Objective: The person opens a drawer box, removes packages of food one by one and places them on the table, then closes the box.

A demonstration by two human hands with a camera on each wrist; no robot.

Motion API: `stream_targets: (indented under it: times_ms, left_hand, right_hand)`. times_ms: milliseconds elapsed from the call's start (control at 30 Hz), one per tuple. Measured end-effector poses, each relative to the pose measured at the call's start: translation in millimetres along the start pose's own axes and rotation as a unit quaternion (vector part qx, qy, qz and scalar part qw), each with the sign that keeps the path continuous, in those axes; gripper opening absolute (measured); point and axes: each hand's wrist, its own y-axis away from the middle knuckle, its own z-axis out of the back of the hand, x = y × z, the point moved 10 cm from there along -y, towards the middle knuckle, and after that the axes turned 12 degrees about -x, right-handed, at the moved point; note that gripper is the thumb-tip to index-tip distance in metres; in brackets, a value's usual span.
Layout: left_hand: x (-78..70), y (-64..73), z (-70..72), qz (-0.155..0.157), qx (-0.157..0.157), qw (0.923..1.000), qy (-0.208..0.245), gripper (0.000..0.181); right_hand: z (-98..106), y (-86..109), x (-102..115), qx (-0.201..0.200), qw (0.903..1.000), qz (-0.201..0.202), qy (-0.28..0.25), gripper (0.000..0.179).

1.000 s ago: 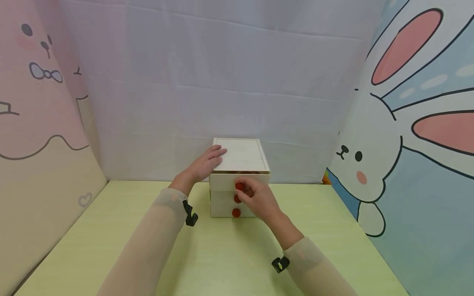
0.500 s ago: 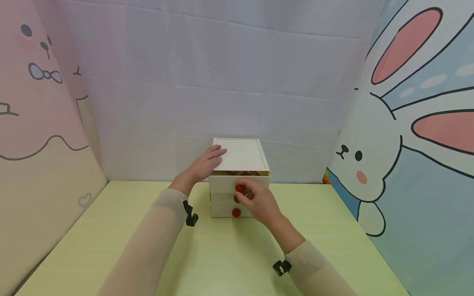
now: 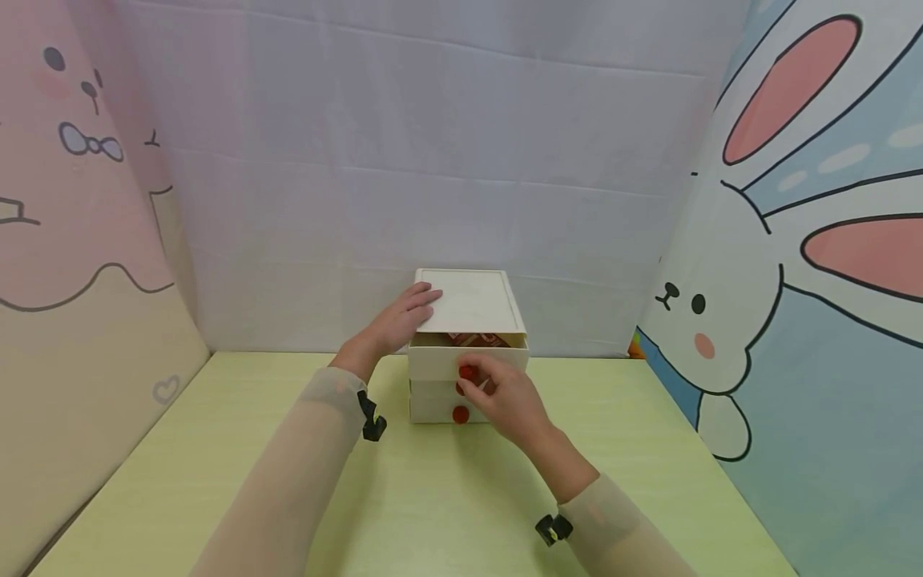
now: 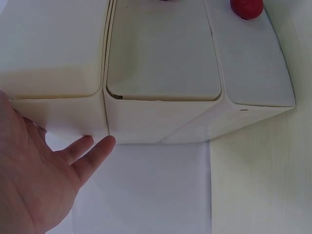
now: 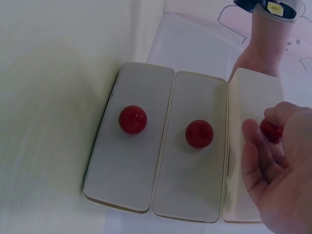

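A small white drawer cabinet (image 3: 472,298) with round red knobs stands on the table. Its top drawer (image 3: 431,362) is partly pulled out, and a red patterned item (image 3: 477,340) shows inside, too little of it visible to name. My right hand (image 3: 508,401) pinches the top drawer's red knob (image 5: 271,131) between thumb and fingers. The left hand (image 3: 397,322) rests against the cabinet's upper left edge with its fingers extended; the left wrist view has its fingers (image 4: 95,158) along the side wall. The middle drawer (image 5: 192,170) and bottom drawer (image 5: 122,165) are closed.
The pale yellow-green table (image 3: 433,505) stretches in front of the cabinet and to both sides. A white cloth backdrop (image 3: 433,160) hangs close behind it. Cartoon-printed panels stand at the left (image 3: 86,240) and right (image 3: 815,320).
The top drawer has slid outward toward me with the right hand on its knob, exposing more of the red patterned item. My left hand has stayed in place on the cabinet.
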Motion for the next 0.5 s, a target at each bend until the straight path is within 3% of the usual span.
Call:
stream_targets:
  times_ms: [500]
  left_hand:
    - [1.8,-0.5,-0.2,0.001,-0.003,1.0,-0.003,0.057]
  right_hand:
    - [5.2,9.5,8.9,-0.009,0.9997,0.022,0.007,0.028]
